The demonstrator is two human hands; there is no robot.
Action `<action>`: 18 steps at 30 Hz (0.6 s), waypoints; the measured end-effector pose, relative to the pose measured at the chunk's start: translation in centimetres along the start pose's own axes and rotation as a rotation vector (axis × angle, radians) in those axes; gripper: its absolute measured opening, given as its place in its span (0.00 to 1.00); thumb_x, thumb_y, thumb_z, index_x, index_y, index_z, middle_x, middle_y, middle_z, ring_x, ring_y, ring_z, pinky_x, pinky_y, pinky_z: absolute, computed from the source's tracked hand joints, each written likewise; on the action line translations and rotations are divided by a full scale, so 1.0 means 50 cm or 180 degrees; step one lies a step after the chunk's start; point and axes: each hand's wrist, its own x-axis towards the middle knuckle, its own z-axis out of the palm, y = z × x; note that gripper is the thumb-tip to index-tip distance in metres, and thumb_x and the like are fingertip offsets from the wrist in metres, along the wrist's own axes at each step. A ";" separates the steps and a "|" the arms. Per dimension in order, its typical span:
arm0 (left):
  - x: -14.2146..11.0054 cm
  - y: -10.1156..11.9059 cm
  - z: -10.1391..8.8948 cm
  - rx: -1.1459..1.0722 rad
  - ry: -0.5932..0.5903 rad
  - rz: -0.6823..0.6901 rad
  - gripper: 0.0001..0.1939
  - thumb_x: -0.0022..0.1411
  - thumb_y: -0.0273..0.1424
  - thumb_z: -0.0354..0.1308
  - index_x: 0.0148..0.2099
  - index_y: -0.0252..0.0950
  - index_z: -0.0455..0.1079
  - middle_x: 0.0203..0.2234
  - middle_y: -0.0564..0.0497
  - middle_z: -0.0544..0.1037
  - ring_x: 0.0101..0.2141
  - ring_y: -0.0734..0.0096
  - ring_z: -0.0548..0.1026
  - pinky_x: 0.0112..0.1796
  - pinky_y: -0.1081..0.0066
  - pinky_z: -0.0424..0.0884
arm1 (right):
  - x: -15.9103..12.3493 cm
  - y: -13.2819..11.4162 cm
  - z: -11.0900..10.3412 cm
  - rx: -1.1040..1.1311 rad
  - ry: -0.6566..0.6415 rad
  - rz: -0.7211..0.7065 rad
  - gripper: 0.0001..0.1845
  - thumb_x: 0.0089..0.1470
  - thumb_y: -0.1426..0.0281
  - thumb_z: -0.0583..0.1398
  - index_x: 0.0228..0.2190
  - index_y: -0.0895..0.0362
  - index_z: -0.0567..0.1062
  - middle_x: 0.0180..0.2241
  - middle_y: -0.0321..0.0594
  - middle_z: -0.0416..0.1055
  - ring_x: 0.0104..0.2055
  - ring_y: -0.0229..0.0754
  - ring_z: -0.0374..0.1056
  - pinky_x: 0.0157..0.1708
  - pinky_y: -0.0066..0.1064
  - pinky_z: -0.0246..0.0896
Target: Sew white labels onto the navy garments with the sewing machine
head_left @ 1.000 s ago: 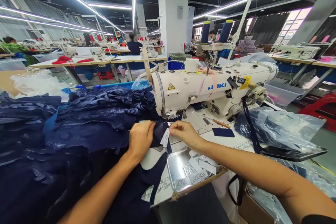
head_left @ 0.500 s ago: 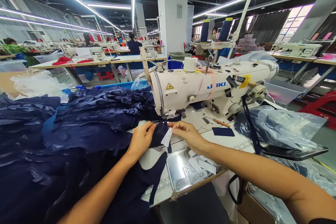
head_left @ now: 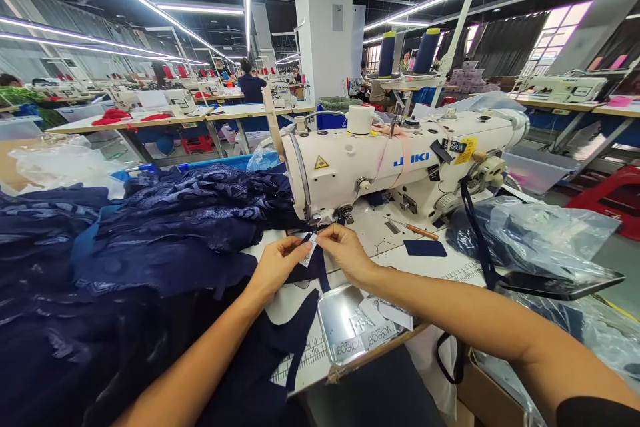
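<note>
Under the needle end of a white sewing machine point(head_left: 370, 163), both my hands pinch a small white printed label point(head_left: 309, 255). My left hand point(head_left: 275, 265) has thumb and forefinger closed on its left edge, over the navy fabric point(head_left: 315, 271). At the label's upper right corner, the fingertips of my right hand point(head_left: 350, 257) are closed. The needle and presser foot are mostly hidden behind my fingers. A navy garment point(head_left: 285, 327) spreads over the table edge below my left hand. Several more white labels point(head_left: 373, 337) lie on a shiny metal plate point(head_left: 333, 313) below my right hand.
A large heap of navy garments point(head_left: 190, 213) lies left. On the machine bed are a wooden-handled pointed tool point(head_left: 423, 231) and a navy fabric piece point(head_left: 425, 248). Plastic-bagged items point(head_left: 530, 233) and a dark tablet-like slab point(head_left: 563, 287) sit right. People work at machines further back.
My right hand has brought the label up and slightly left, against the fabric near the needle. My left thumb and forefinger have moved right onto the label. The view has shifted slightly.
</note>
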 end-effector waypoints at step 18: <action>0.010 -0.019 0.004 -0.0474 0.0065 -0.0215 0.10 0.37 0.33 0.65 0.23 0.32 0.70 0.16 0.55 0.72 0.18 0.78 0.67 0.21 0.77 0.62 | 0.007 -0.010 -0.019 0.0051 -0.0570 0.0342 0.06 0.32 0.69 0.62 0.17 0.59 0.70 0.20 0.30 0.65 0.27 0.33 0.58 0.36 0.29 0.52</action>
